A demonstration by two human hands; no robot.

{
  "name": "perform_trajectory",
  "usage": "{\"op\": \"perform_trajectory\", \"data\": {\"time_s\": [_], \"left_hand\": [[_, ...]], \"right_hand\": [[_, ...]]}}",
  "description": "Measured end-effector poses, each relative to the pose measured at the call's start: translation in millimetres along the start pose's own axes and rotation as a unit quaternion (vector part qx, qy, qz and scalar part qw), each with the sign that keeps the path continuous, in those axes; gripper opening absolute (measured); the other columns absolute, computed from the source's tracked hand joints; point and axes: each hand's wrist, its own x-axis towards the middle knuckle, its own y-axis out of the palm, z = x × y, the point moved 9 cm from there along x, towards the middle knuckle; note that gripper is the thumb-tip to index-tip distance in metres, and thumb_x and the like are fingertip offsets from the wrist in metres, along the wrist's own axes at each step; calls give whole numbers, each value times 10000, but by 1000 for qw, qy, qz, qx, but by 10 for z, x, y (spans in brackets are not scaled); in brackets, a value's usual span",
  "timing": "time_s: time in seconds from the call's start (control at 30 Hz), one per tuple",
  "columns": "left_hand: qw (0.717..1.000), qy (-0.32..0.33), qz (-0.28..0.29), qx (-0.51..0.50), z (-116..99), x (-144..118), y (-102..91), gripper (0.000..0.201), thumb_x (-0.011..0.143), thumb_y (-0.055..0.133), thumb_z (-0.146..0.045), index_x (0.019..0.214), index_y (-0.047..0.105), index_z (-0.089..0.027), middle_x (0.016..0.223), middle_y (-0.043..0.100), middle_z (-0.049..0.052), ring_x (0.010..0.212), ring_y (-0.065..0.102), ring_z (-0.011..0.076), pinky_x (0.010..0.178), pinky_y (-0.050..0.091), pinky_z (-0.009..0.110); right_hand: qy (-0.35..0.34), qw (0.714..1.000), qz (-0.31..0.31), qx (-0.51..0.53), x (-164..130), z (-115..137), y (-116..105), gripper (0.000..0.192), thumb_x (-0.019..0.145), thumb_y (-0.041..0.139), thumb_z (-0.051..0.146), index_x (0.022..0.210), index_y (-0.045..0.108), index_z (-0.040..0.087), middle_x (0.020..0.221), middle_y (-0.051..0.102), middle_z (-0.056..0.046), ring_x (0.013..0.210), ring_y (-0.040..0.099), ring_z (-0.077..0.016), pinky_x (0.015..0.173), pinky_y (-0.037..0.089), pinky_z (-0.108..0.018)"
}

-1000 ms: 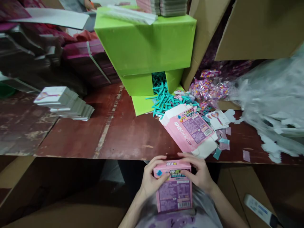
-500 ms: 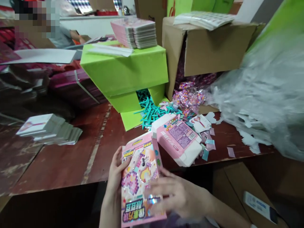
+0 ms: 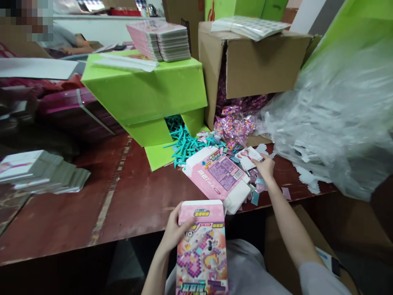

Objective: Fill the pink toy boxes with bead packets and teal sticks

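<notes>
Nearest us, our left hand [image 3: 173, 233] has its fingers wrapped on one pink box [image 3: 202, 248], held upright over our lap below the tabletop [image 3: 135, 200] edge; its print is too small to read. Our right hand [image 3: 265, 167] reaches out, fingers loosely spread on a small card [image 3: 247, 157]. Beside it lies a second pink box [image 3: 219, 177], with lettering like "MEI". Beyond, one green carton [image 3: 147, 92] spills teal sticks [image 3: 184, 141].

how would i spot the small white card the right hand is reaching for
Start at the big lime-green cardboard box on the dark red wooden table and follow the teal plastic sticks spilling out of it to the right. Past them, the small white card lies by the right hand. Unlike the tiny paper scraps around it, it carries a pink printed figure.
</notes>
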Motion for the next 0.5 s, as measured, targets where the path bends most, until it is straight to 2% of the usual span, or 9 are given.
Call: {"op": "perform_trajectory", "data": {"time_s": [0.1, 0.27, 0.33, 0.37, 0.43, 0.47, 0.5], "left_hand": [[999, -12, 17, 36, -39, 60, 66, 347, 723, 703, -384, 961, 646, -137, 902, 697, 73, 836, 653, 231, 703, 525, 291], [996, 34, -39, 73, -61, 72, 67, 318, 709, 724, -371, 914, 634, -146, 865, 677, 43, 792, 629, 192, 703, 501, 263], [994, 49, -39, 90, -37, 40, 76, 293, 718, 723, -353, 906, 624, -152, 866, 656, 34, 796, 611, 179, 715, 491, 254], [995, 48, -34, 83, -17, 18, 73, 286, 730, 714, -350, 919, 618, -157, 871, 645, 30, 802, 603, 175, 718, 489, 253], [999, 33, -8, 42, 15, -38, 82, 292, 756, 695, -352, 969, 605, -174, 873, 618, 25, 796, 589, 168, 702, 487, 251], [999, 31, 8, 18, 3, -72, 95, 303, 760, 691, -356, 993, 602, -184, 880, 603, 26, 787, 582, 164, 685, 486, 248], [999, 40, 27, -4, -42, -110, 122, 303, 755, 696, -369, 983, 612, -188, 898, 588, 33, 793, 576, 166, 681, 484, 250]], "right_hand": [[-5, 999, -53, -10, -36, 5, -53, 436, 613, 754, 341, 964, 703, 89, 1014, 681, -174, 929, 602, -258, 876, 419, -342], [87, 996, -28, 25, 24, -157, -58, 258, 663, 706, 324, 770, 712, 90, 763, 704, -157, 711, 625, -233, 771, 445, -336], [105, 993, -45, 36, 18, -160, -202, 241, 657, 699, 301, 767, 713, 86, 779, 707, -168, 726, 637, -253, 770, 454, -354], [125, 987, -80, 59, -33, -155, -338, 249, 660, 689, 291, 783, 711, 76, 793, 707, -175, 731, 642, -260, 757, 464, -360], [172, 952, -198, 158, -306, -98, -687, 301, 684, 659, 298, 858, 699, 56, 846, 705, -182, 729, 650, -256, 699, 492, -357], [193, 916, -266, 229, -536, -35, -854, 328, 693, 655, 312, 894, 689, 56, 868, 703, -175, 716, 652, -245, 660, 504, -347], [186, 883, -306, 305, -773, 100, -977, 352, 716, 646, 334, 949, 677, 73, 907, 702, -156, 705, 654, -226, 621, 511, -331]]}}
